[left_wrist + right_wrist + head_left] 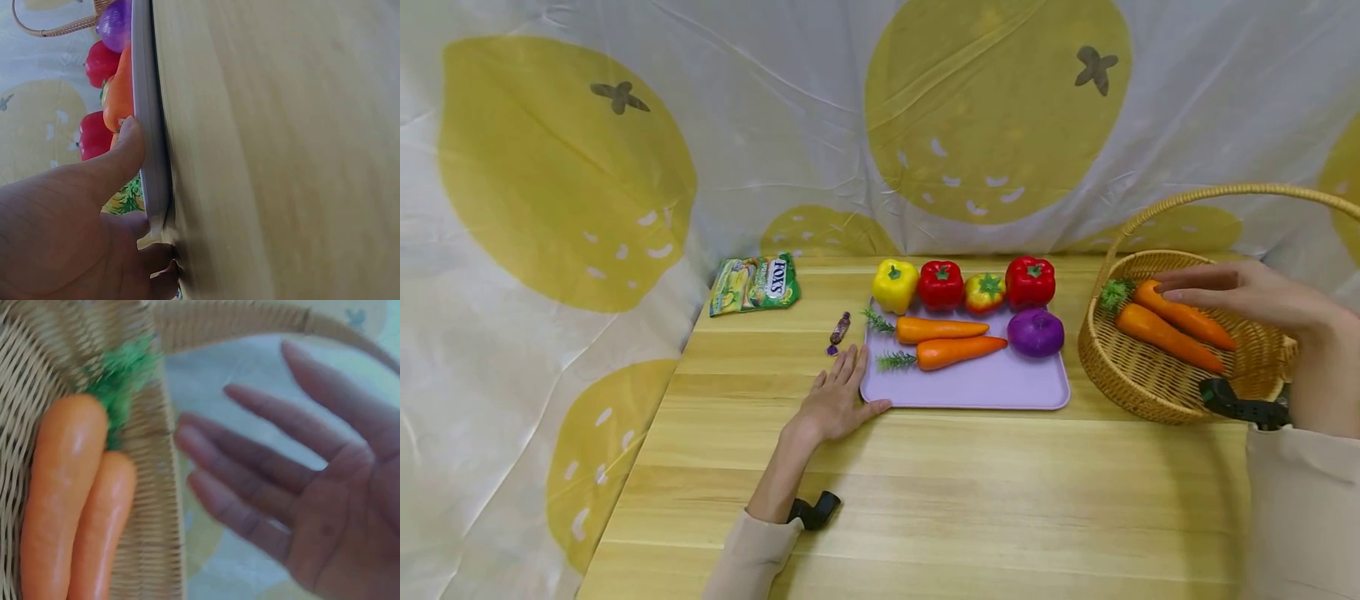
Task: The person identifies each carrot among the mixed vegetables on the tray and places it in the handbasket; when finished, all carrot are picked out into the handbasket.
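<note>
My left hand (835, 402) rests at the near left corner of a lilac tray (962, 392), fingers straight along its left side. In the left wrist view its thumb lies against the tray's rim (150, 106). On the tray lie two carrots (958, 353) with green tops and a purple onion (1035, 332). A yellow bell pepper (894, 286), two red bell peppers (1031, 282) and a red-yellow one (984, 293) line its back edge. My right hand (1255, 292) hovers over a wicker basket (1108, 367), fingers extended and holding nothing. Two more carrots (62, 500) lie inside the basket.
A wrapped candy (839, 332) lies left of the tray. Farther left, a green FOX'S candy bag (756, 285) lies near the back edge. The basket's tall handle (1225, 193) arches over its opening. A lemon-print curtain (775, 125) hangs behind the wooden table (1000, 500).
</note>
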`<state>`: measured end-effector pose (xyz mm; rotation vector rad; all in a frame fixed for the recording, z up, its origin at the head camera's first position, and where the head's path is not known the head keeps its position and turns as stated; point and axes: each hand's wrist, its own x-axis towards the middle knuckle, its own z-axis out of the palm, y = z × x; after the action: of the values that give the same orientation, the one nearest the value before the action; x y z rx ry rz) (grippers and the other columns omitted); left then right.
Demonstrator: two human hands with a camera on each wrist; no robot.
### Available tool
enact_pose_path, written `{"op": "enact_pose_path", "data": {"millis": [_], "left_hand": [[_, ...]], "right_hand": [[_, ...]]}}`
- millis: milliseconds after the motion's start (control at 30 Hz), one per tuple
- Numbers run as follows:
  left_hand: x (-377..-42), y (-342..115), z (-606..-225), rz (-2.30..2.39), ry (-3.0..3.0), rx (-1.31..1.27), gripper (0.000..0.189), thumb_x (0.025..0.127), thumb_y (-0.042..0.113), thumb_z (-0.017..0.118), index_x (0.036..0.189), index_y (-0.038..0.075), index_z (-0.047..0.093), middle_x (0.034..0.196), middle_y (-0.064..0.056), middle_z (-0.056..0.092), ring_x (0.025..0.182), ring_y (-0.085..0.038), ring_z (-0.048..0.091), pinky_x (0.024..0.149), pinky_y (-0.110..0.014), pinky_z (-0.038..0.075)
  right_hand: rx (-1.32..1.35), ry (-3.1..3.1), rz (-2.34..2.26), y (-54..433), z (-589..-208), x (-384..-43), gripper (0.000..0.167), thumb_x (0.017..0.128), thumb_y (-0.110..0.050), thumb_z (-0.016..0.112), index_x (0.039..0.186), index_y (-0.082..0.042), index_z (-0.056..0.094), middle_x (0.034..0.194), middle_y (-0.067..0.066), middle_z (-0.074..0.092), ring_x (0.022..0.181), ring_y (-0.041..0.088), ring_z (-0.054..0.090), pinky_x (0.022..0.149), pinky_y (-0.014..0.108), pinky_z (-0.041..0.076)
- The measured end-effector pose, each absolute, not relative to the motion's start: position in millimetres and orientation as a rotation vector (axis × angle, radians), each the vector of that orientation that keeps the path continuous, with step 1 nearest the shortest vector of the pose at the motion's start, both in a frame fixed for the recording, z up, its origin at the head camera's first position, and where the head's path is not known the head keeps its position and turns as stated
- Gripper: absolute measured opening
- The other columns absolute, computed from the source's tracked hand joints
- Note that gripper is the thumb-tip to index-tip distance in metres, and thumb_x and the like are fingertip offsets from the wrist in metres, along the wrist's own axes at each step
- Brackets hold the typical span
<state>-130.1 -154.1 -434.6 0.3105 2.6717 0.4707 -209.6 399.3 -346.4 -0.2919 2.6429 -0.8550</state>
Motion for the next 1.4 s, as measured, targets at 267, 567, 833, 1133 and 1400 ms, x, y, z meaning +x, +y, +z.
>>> {"op": "enact_pose_path", "data": {"millis": [267, 567, 833, 1133, 1400], "left_hand": [[-130, -153, -434, 0.474, 2.672, 0.317, 0.093, 0.104, 0.054, 0.052, 0.167, 0.007, 0.002, 0.175, -0.018, 0.0, 0.163, -0.036, 0.002, 0.131, -0.061, 0.01], [-128, -153, -433, 0.47, 2.669, 0.302, 0.093, 0.104, 0.054, 0.052, 0.167, 0.008, 0.002, 0.175, -0.018, -0.001, 0.163, -0.035, 0.002, 0.131, -0.061, 0.01], [-128, -152, -432, 0.473, 2.661, 0.295, 0.094, 0.104, 0.054, 0.053, 0.167, 0.009, 0.001, 0.175, -0.017, -0.002, 0.163, -0.034, 0.001, 0.131, -0.06, 0.009], [-129, -152, -432, 0.468, 2.662, 0.307, 0.094, 0.104, 0.056, 0.052, 0.167, 0.01, -0.001, 0.175, -0.016, -0.004, 0.163, -0.033, 0.0, 0.132, -0.06, 0.008], [-129, -153, -432, 0.476, 2.665, 0.307, 0.094, 0.104, 0.056, 0.052, 0.167, 0.01, -0.001, 0.175, -0.016, -0.004, 0.164, -0.033, 0.0, 0.131, -0.06, 0.008]], "right_hand": [[-0.517, 2.702, -1.161, 373, -320, -176, 0.034, 0.108, -0.012, 0.054, 0.14, -0.007, 0.064, 0.13, -0.017, 0.071, 0.115, -0.012, 0.062, 0.089, 0.002, 0.046], [-0.813, 2.583, -1.381, 305, -312, -163, 0.034, 0.101, 0.004, 0.058, 0.133, -0.002, 0.068, 0.131, 0.005, 0.073, 0.116, 0.01, 0.069, 0.091, 0.014, 0.056], [-0.807, 2.473, -1.377, 222, -348, -175, 0.04, 0.096, -0.015, 0.075, 0.135, -0.022, 0.069, 0.137, 0.0, 0.07, 0.12, 0.01, 0.067, 0.096, 0.015, 0.055], [-0.841, 2.453, -1.336, 160, -395, -191, 0.045, 0.089, -0.014, 0.082, 0.132, -0.009, 0.071, 0.133, 0.012, 0.072, 0.122, 0.035, 0.067, 0.106, 0.056, 0.053], [-0.809, 2.483, -1.316, 137, -414, -199, 0.041, 0.086, -0.008, 0.083, 0.127, -0.007, 0.074, 0.129, 0.014, 0.073, 0.124, 0.033, 0.064, 0.108, 0.054, 0.051]]}}
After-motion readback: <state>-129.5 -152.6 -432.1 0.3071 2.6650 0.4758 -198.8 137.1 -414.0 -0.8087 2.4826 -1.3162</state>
